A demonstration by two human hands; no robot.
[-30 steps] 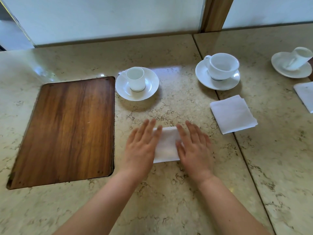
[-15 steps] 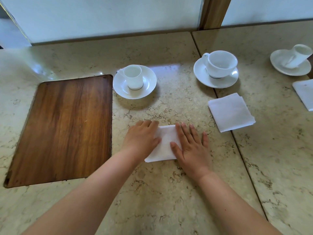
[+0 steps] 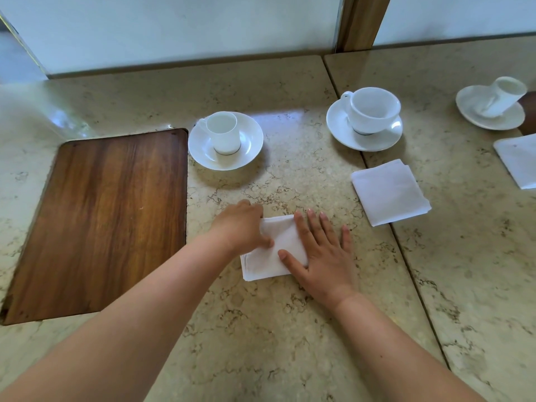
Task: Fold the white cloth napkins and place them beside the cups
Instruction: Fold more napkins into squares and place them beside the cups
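On the marble bench point(image 3: 290, 329) a folded white napkin point(image 3: 268, 256) lies near the middle, its stacked layers showing at the near left corner. The left hand point(image 3: 240, 224) sits on the napkin's left edge with fingers curled down; its grip is closed around that edge, thumb on top of the cloth. The right hand point(image 3: 322, 256) lies flat with fingers spread, pressing the napkin's right part to the bench; its grip is wide open and holds nothing, the outer fingers resting on bare marble.

Beyond the hands, a small straight cup point(image 3: 223, 133) stands upright on a saucer point(image 3: 252, 146), well apart from the napkin. To the right a wider cup point(image 3: 374, 110) stands on its own saucer point(image 3: 339, 129), and a second folded napkin point(image 3: 390, 192) lies flat just in front of that saucer, across the seam between two slabs. At the far right a third cup point(image 3: 506, 95) stands on a saucer point(image 3: 470, 111), with another napkin point(image 3: 519, 159) near it, cut off by the frame edge. A wooden board point(image 3: 110, 216) is set into the bench at left, just beside the first saucer
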